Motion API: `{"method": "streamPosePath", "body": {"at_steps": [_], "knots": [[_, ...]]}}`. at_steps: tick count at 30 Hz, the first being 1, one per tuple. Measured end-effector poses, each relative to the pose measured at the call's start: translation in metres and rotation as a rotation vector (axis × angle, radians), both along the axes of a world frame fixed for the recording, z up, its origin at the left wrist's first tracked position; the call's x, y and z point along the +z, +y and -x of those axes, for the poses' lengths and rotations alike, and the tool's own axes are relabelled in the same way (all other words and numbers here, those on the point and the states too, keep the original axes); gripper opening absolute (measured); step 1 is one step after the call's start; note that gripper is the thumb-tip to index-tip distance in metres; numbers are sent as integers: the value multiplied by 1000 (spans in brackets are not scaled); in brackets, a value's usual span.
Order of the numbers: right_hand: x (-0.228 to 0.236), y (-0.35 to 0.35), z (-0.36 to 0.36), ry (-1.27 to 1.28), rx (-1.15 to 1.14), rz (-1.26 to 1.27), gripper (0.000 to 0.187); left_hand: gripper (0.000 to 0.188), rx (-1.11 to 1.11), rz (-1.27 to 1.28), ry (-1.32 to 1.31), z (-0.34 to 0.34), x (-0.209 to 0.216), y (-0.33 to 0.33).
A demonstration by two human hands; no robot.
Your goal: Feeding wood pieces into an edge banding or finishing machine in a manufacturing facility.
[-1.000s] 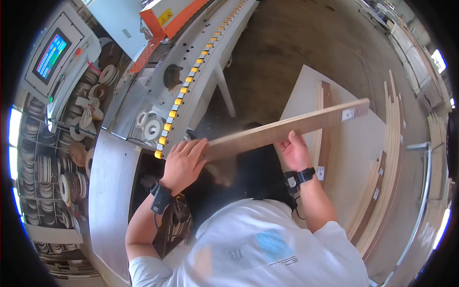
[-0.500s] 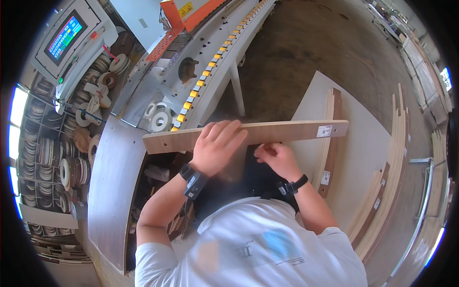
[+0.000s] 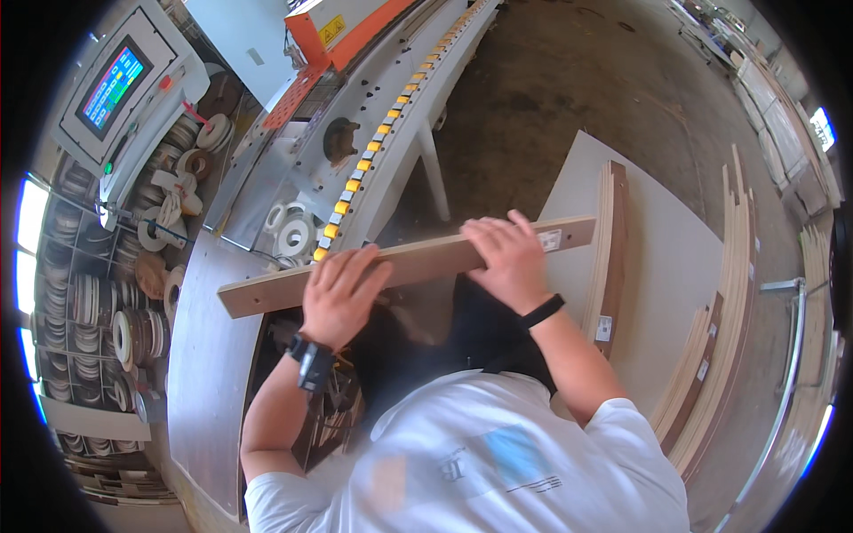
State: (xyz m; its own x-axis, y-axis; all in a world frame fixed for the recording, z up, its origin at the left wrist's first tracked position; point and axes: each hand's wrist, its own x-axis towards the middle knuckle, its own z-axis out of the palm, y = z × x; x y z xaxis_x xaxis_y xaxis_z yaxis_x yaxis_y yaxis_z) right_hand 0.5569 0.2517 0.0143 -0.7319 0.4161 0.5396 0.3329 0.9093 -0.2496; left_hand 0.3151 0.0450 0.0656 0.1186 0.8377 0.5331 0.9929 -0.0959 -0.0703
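Observation:
A long, narrow wooden board (image 3: 431, 263) with a pale edge and a small hole near its left end lies across in front of my body, its right end a little higher in the picture. My left hand (image 3: 339, 298) wraps over it left of its middle, fingers across the top edge. Farther right, my right hand (image 3: 511, 259) grips the same board, close to a white label (image 3: 550, 240). Both thumbs are mostly hidden. The left end reaches over the metal-topped table (image 3: 209, 355).
Ahead stands a long machine with yellow rollers (image 3: 353, 186) and an orange cover (image 3: 355, 31). A control panel (image 3: 115, 89) is at the upper left, above racks of edging rolls (image 3: 133, 338). On the right, stacked boards (image 3: 611, 240) lie on a pale sheet (image 3: 662, 231).
The board has shifted left and tilted more, its left end lower. My right hand has come up from below and taken hold of it. My left hand has moved left with it.

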Motion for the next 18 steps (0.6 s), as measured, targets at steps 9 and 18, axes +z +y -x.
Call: {"method": "streamPosePath", "body": {"at_steps": [9, 18], "knots": [[-43, 120, -98, -81, -588, 137, 36, 54, 230, -16, -35, 96, 21, -93], [-82, 31, -51, 139, -206, 712, 28, 51, 608, -54, -396, 190, -8, -136]]}}
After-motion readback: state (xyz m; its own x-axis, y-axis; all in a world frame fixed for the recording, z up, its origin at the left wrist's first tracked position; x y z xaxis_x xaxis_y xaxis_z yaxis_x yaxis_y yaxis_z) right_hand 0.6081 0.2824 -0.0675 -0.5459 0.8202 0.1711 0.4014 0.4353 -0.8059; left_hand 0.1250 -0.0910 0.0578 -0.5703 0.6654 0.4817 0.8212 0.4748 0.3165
